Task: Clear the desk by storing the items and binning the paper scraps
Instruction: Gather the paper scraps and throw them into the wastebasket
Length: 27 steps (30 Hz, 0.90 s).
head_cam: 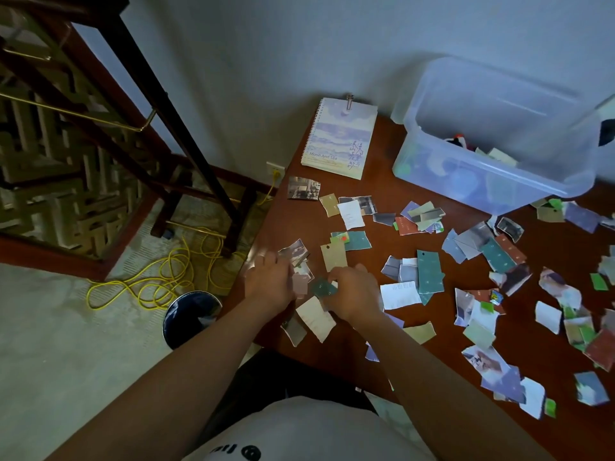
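Here, left hand (269, 281) and right hand (356, 291) pinching scraps (323, 288) near desk (377, 188) edge, bin (191, 316) below.

A smooth, reddish-brown wooden tabletop (382, 188) with a soft sheen carries torn paper scraps (431, 276), some plain and matt, others printed with a slight gloss. The notebook (339, 138) has a matt paper cover and a metal wire spiral (312, 134). The storage box (482, 181) is frosted, see-through plastic. Beside the tabletop are a yellow plastic-coated cable (166, 277) and a dark wooden shelf frame (186, 134) with brass-coloured metal rails (83, 116).
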Each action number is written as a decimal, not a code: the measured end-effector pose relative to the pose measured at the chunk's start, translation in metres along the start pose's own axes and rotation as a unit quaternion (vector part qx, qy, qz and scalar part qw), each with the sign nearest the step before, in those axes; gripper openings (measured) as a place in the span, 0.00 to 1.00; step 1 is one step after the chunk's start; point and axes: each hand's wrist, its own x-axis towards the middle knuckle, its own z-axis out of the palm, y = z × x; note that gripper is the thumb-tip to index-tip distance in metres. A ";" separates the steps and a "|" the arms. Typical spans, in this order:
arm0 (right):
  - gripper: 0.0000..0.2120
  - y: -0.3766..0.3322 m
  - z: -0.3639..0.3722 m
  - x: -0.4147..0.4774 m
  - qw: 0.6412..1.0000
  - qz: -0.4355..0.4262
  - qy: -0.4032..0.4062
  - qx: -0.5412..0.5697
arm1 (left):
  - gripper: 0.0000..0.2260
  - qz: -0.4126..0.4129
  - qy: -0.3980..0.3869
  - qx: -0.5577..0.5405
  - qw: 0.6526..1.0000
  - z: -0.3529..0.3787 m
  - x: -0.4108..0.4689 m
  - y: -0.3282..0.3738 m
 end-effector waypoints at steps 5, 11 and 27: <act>0.17 0.003 -0.003 0.006 0.991 0.056 0.042 0.110 | 0.33 0.012 0.034 0.004 0.999 0.002 0.000 0.001; 0.19 -0.003 -0.004 0.019 0.990 0.057 0.082 0.103 | 0.46 0.042 -0.033 0.004 0.999 -0.011 0.007 0.004; 0.26 -0.017 -0.002 0.037 0.995 0.062 0.064 0.044 | 0.29 0.076 0.010 0.026 0.997 -0.012 0.029 0.008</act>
